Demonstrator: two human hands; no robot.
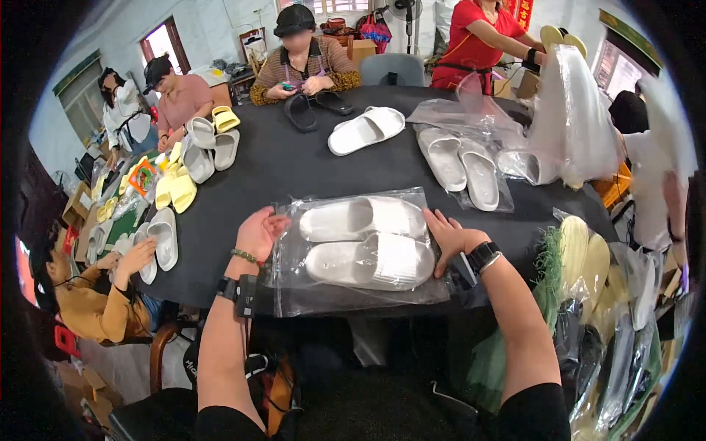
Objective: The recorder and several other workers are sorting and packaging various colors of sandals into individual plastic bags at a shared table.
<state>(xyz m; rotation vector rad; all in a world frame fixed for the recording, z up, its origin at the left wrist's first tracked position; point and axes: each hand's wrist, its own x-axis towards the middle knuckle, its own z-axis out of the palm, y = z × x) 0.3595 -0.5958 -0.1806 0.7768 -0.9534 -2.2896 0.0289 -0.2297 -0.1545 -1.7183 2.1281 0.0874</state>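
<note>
A pair of white slide slippers point(346, 264) lies side by side inside a clear plastic bag point(353, 303), flat on the black-covered table point(283, 165) right in front of me. At the bag's left edge is my left hand point(257, 234), open, its fingers reaching toward the plastic without wrapping round anything. My right hand point(454, 239) rests against the strap end of the slippers, thumb and fingers spread. Farther back sits another white slipper pair point(366, 131) without a bag. To its right, two light grey slides point(462, 167) lie on clear plastic.
Grey and yellow slippers point(176, 187) crowd the table's left side, near a seated person in mustard point(103, 312). Across the table, another person handles dark slippers point(301, 112). Bagged slippers point(588, 257) fill a green sack at my right. A person in red point(478, 44) stands behind hanging plastic point(577, 117).
</note>
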